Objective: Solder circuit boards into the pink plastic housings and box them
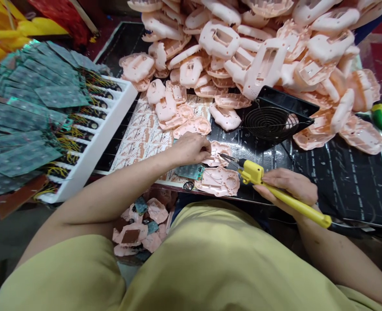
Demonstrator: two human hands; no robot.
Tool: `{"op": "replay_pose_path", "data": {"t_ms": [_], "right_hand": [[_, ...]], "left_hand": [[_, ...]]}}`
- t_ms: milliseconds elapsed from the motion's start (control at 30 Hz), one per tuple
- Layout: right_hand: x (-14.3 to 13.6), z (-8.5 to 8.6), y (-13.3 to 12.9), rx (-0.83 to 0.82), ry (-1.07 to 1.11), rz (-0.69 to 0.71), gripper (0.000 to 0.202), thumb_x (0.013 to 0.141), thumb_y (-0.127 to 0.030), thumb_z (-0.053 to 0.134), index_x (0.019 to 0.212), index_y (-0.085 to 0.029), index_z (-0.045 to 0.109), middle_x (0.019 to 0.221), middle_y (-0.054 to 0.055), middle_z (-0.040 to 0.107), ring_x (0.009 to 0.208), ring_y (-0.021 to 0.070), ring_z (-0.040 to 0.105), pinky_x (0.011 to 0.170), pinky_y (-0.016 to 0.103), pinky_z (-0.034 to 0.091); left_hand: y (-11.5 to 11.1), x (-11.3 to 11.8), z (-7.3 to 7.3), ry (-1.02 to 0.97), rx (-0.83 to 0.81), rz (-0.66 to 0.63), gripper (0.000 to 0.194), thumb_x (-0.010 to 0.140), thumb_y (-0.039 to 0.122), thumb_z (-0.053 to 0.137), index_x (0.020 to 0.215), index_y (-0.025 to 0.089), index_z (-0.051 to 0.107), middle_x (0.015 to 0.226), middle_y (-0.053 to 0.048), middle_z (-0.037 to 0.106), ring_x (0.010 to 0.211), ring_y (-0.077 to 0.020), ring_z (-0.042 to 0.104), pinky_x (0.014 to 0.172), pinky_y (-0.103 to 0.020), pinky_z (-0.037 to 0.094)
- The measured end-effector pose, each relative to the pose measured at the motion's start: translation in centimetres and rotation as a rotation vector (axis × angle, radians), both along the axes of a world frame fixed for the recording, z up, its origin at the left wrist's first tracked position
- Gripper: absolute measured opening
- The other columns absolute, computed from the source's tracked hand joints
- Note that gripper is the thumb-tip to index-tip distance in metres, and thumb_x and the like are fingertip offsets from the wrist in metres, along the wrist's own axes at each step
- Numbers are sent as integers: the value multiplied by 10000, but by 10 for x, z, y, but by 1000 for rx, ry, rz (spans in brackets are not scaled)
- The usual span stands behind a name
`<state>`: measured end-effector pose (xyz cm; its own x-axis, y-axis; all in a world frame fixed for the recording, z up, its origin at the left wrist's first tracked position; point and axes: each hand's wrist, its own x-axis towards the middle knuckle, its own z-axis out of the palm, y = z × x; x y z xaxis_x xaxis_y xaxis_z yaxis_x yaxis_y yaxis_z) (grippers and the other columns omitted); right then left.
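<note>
My right hand (pixel 288 188) is wrapped round a yellow soldering iron (pixel 275 190), its metal tip over a small pink plastic shell (pixel 218 153). At the left edge of that shell my left hand (pixel 194 149) has its fingers pinched together; what they hold is too small to make out. Just below lies another pink shell (pixel 218 181) with thin wires across it. A green circuit board (pixel 189 171) touches its left side, and a small round black-rimmed part (pixel 188 185) lies at the table's front edge.
Pink shells (pixel 219 39) are heaped at the back, behind a black fan (pixel 271 121). Left stands a white foam tray (pixel 96 142) with wired parts and green boards (pixel 25 112). Green-handled pliers (pixel 381 115) lie far right. A container of shells (pixel 145 224) is below the table edge.
</note>
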<state>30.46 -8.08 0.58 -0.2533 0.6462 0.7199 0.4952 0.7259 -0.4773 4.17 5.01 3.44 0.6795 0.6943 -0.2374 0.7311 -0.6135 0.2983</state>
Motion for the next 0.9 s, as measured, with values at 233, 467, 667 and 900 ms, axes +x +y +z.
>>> {"op": "replay_pose_path", "data": {"t_ms": [233, 467, 667, 900], "right_hand": [[-2, -5, -1, -4, -23, -16, 294, 703, -159, 810, 934, -219, 637, 717, -5, 714, 642, 151, 697, 564, 234, 585], [-6, -4, 1, 42, -111, -195, 644, 808, -401, 722, 1376, -212, 485, 897, 54, 747, 724, 193, 718, 674, 289, 598], [-17, -4, 22, -16, -325, -48, 272, 902, -217, 619, 1174, -219, 615, 769, -10, 725, 598, 104, 667, 596, 193, 515], [-29, -29, 65, -100, -599, 1, 297, 920, -232, 549, 1213, -209, 590, 1121, 116, 700, 951, 238, 710, 672, 303, 587]], "left_hand": [[1, 0, -1, -9, 26, -26, 129, 818, 252, 641, 829, 185, 750, 809, -32, 726, 788, -180, 647, 742, -272, 435], [-13, -5, 3, -9, 146, -73, 167, 844, 270, 606, 901, 188, 740, 911, -53, 711, 855, -208, 640, 800, -314, 447], [8, -38, 3, -15, 319, 199, 280, 931, 269, 486, 1020, 143, 719, 1127, -106, 679, 1017, -240, 631, 901, -347, 461], [20, -31, -15, -13, 190, 26, 295, 982, 267, 457, 1156, 188, 682, 1188, -87, 682, 1063, -213, 630, 934, -326, 462]]}}
